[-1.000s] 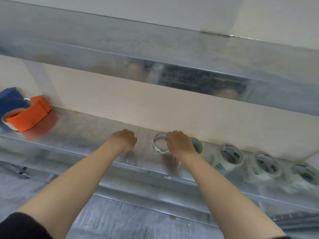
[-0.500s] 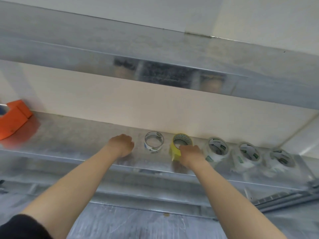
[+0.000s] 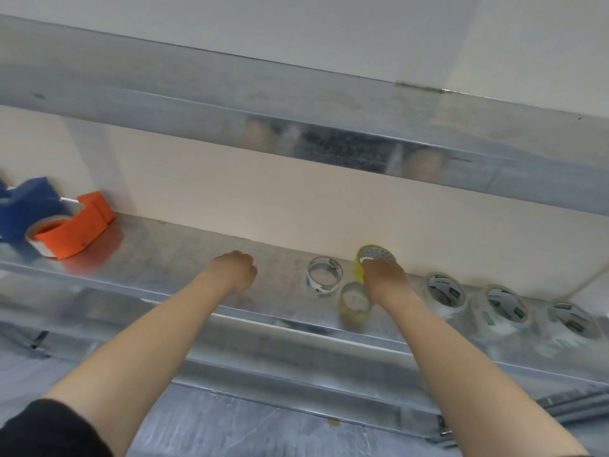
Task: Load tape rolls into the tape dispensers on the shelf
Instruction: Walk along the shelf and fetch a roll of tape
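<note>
My right hand (image 3: 384,282) grips a yellow tape roll (image 3: 375,253) and holds it tilted just above the metal shelf (image 3: 184,255); its yellowish reflection shows on the steel below. A clear tape roll (image 3: 324,276) stands on the shelf just left of that hand. My left hand (image 3: 235,270) rests on the shelf as a curled fist, holding nothing. Far left on the shelf sit an orange tape dispenser (image 3: 71,230) with a roll in it and, behind it, a blue tape dispenser (image 3: 24,209).
Three white-and-green tape rolls (image 3: 445,290) (image 3: 504,305) (image 3: 571,319) stand in a row on the shelf to the right. A second metal shelf (image 3: 296,127) hangs overhead. The wall (image 3: 263,199) closes the back, and a silver floor lies below.
My right hand left the clear roll, took hold of the yellow roll and lifted it off the shelf. My left fist stayed put. The view swung left, showing the dispensers again.
</note>
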